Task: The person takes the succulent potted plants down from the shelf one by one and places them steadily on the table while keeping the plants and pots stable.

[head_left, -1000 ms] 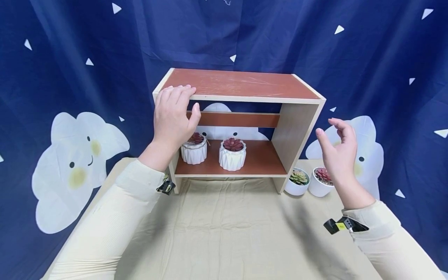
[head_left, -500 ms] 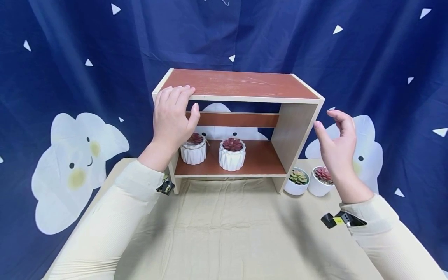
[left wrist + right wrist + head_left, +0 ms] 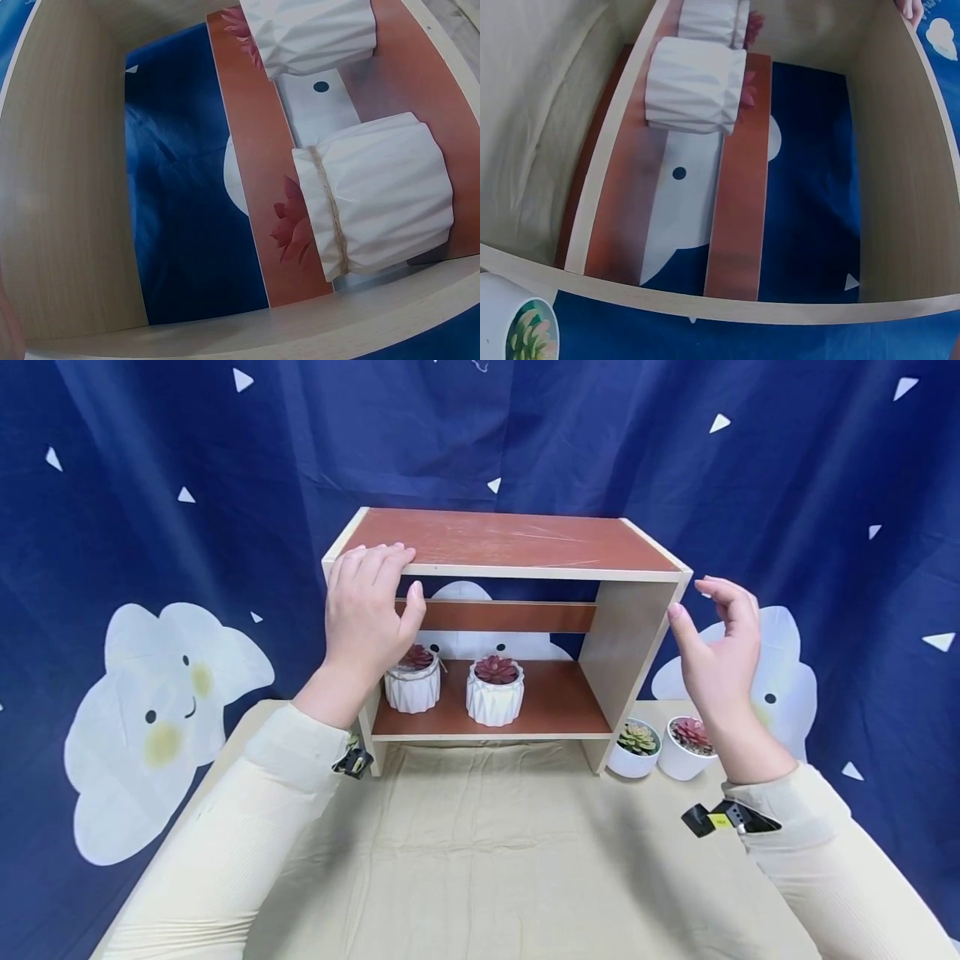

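A small wooden shelf unit [image 3: 517, 542] with red-brown boards stands against the curtain. My left hand [image 3: 367, 610] rests on its top front left corner, fingers lying over the board and thumb spread to the side. On the lower board are two white ribbed pots with dark red succulents: the left pot [image 3: 413, 690], with twine round its rim [image 3: 330, 217], and the middle pot [image 3: 495, 700]. My right hand [image 3: 722, 672] is raised in the air beside the unit's upper right corner, thumb and fingers apart, holding nothing.
Right of the unit, a white pot with a green succulent [image 3: 633, 752] and a white pot with a red succulent [image 3: 686, 757] stand side by side on the beige cloth [image 3: 480, 843]. A blue curtain [image 3: 420, 435] with clouds hangs behind.
My right hand has risen slightly and moved left toward the unit's upper right corner. The left hand stays on the top board, and the pots have not moved.
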Demonstrator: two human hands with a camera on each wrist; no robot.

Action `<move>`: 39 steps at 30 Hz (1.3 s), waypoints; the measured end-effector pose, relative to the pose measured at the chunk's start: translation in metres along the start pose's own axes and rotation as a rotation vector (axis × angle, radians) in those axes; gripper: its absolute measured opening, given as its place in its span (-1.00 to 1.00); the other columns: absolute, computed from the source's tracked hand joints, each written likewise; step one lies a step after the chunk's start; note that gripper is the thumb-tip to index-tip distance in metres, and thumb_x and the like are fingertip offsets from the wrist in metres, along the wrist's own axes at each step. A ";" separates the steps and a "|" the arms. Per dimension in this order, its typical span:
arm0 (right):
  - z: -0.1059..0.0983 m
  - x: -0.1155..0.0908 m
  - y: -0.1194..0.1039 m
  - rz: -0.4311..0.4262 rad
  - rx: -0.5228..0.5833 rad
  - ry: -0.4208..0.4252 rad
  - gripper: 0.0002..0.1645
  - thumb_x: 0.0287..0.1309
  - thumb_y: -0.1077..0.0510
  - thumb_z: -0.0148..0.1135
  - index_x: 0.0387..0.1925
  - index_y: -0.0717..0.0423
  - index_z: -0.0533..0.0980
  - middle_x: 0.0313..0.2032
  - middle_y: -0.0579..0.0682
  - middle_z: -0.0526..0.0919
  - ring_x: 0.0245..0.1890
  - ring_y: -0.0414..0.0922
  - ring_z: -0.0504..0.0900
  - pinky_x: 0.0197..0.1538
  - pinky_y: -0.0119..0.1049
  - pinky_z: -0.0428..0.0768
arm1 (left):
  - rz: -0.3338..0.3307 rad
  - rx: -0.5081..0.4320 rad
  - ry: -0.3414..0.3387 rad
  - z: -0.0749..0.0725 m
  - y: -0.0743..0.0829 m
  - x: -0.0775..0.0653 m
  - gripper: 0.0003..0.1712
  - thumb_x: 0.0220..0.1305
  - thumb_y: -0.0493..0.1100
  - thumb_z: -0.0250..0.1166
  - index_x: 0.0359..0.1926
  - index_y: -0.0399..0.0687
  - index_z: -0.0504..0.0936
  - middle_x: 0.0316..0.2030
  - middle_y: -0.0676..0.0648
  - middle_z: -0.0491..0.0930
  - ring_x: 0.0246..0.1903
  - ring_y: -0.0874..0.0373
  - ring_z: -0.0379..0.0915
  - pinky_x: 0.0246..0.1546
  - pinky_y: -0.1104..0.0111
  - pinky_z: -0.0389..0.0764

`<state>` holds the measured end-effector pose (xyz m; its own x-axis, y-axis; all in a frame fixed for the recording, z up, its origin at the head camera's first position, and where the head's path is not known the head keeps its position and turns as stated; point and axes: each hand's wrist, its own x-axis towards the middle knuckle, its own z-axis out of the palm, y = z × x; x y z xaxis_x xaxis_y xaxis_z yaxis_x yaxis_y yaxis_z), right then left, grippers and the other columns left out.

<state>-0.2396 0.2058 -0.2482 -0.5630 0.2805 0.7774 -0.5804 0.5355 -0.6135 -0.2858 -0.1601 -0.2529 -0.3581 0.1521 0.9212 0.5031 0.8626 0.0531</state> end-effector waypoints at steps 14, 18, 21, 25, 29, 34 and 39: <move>0.006 0.010 0.006 -0.012 -0.059 -0.038 -0.52 0.21 0.19 0.35 0.14 0.28 0.52 0.22 0.07 0.51 0.26 -0.22 0.35 0.29 -0.39 0.27 | 0.000 0.004 -0.003 0.001 0.000 0.000 -0.47 0.36 0.00 0.00 0.18 -0.15 0.61 0.15 -0.15 0.60 0.18 -0.13 0.41 0.36 0.13 0.23; 0.009 0.018 0.019 -0.041 -0.073 -0.040 -0.52 0.18 0.18 0.38 0.12 0.24 0.54 0.21 0.03 0.53 0.26 -0.23 0.35 0.28 -0.35 0.28 | 0.000 0.001 0.000 0.001 0.000 0.000 -0.47 0.36 0.01 -0.01 0.18 -0.15 0.61 0.15 -0.15 0.60 0.18 -0.13 0.41 0.36 0.13 0.23; 0.010 0.020 0.015 -0.061 -0.084 -0.055 -0.52 0.19 0.14 0.39 0.13 0.21 0.55 0.22 0.00 0.53 0.26 -0.25 0.34 0.29 -0.32 0.27 | -0.001 -0.001 0.001 0.000 0.000 0.000 -0.47 0.36 0.01 -0.01 0.18 -0.15 0.61 0.15 -0.15 0.60 0.18 -0.13 0.41 0.37 0.13 0.23; 0.013 0.020 0.008 -0.070 -0.095 -0.087 -0.50 0.21 0.07 0.38 0.15 0.16 0.54 0.24 -0.02 0.51 0.28 -0.27 0.32 0.31 -0.30 0.25 | -0.001 0.000 -0.001 0.000 0.000 0.000 -0.47 0.36 0.01 -0.01 0.18 -0.15 0.61 0.15 -0.15 0.60 0.18 -0.13 0.41 0.36 0.13 0.23; 0.017 0.022 0.005 -0.094 -0.099 -0.106 -0.49 0.21 0.05 0.38 0.14 0.14 0.54 0.24 -0.04 0.51 0.30 -0.25 0.31 0.34 -0.28 0.22 | -0.001 0.006 -0.009 0.001 0.000 0.000 -0.46 0.37 0.02 -0.02 0.18 -0.16 0.60 0.16 -0.16 0.60 0.18 -0.13 0.41 0.35 0.13 0.24; 0.026 0.026 0.003 -0.138 -0.095 -0.117 -0.51 0.18 0.05 0.41 0.11 0.12 0.57 0.23 -0.09 0.53 0.30 -0.21 0.31 0.32 -0.30 0.22 | -0.004 0.010 -0.010 0.001 0.000 0.000 -0.46 0.37 0.02 -0.01 0.18 -0.16 0.60 0.16 -0.16 0.60 0.18 -0.13 0.41 0.35 0.12 0.25; 0.034 0.028 -0.002 -0.157 -0.086 -0.134 -0.53 0.16 0.06 0.42 0.07 0.15 0.59 0.20 -0.07 0.56 0.28 -0.17 0.34 0.27 -0.30 0.23 | -0.002 0.006 -0.011 0.000 0.001 0.000 -0.47 0.36 0.01 0.00 0.18 -0.17 0.60 0.15 -0.17 0.60 0.18 -0.14 0.41 0.36 0.12 0.24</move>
<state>-0.2745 0.1853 -0.2298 -0.5458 0.0830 0.8338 -0.6179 0.6322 -0.4675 -0.2853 -0.1597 -0.2525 -0.3677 0.1554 0.9169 0.4974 0.8659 0.0528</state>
